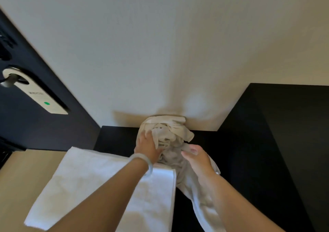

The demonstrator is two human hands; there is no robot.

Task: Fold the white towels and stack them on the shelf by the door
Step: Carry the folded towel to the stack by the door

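**Loose towel bunched at the wall, one neat one beside it**

From where I stood, both hands were at the crumpled towel (165, 134), heaped on the dark shelf (115, 137) hard against the wall, just beyond the fingertips. The left hand (148, 145), a pale bangle (144, 160) on its wrist, lay on the near-left side of the heap with the fingers fairly straight, pressing rather than clutching. The right hand (197, 158) hovered just right of it, palm turned inward and fingers loosely extended. A tail of the same towel ran beneath it and back under the forearm, and I could not tell whether that hand had any cloth in its grip.

The folded towel (99, 182) lay flat under the left forearm, its far corner touching the heap and its near part resting on a tan worktop (21, 178).

The risks looked plain enough to me. That left forearm was crossing the folded towel, so dragging the arm back could rumple it or pull it off. The long tail could snag or slide towards the person if only the heap were lifted, tugging everything askew. Shaking the crumpled towel out in so tight a corner, with the wall ahead and a dark panel (284, 142) off the right hand, would likely knock the finished one.

As for containers, I saw no basket or bin. The shelf alone carried the towels. Away beyond the left hand stood the door (26, 125) with a hanger (41, 96) on its handle.
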